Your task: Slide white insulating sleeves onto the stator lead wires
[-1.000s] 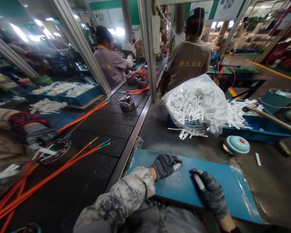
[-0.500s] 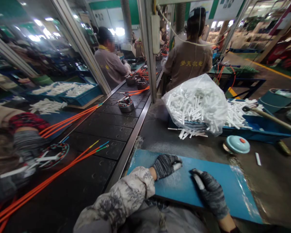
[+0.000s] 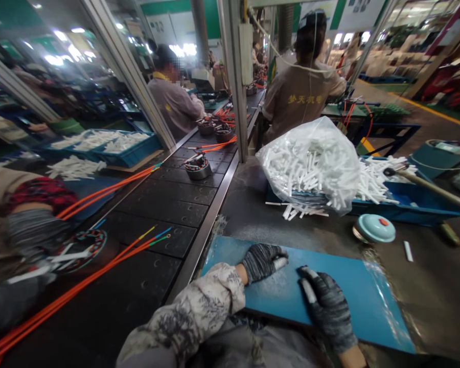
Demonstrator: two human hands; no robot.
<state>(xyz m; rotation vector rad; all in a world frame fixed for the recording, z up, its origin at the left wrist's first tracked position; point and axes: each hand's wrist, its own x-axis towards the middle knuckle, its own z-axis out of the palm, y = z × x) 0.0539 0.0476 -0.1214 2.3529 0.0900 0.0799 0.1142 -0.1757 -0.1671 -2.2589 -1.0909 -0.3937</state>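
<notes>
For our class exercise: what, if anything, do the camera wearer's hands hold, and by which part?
Apparently nothing: the grey-black knit-gloved left hand and right hand lie over the rectangular blue board.

Beyond the hands [image 3: 261,263] stand a metal post [image 3: 235,102] and, farther off, a white board [image 3: 354,20]. Lights [image 3: 72,51] glare to their far left; to their far right, a yellow line [image 3: 437,114] crosses the floor [image 3: 414,125].
</notes>
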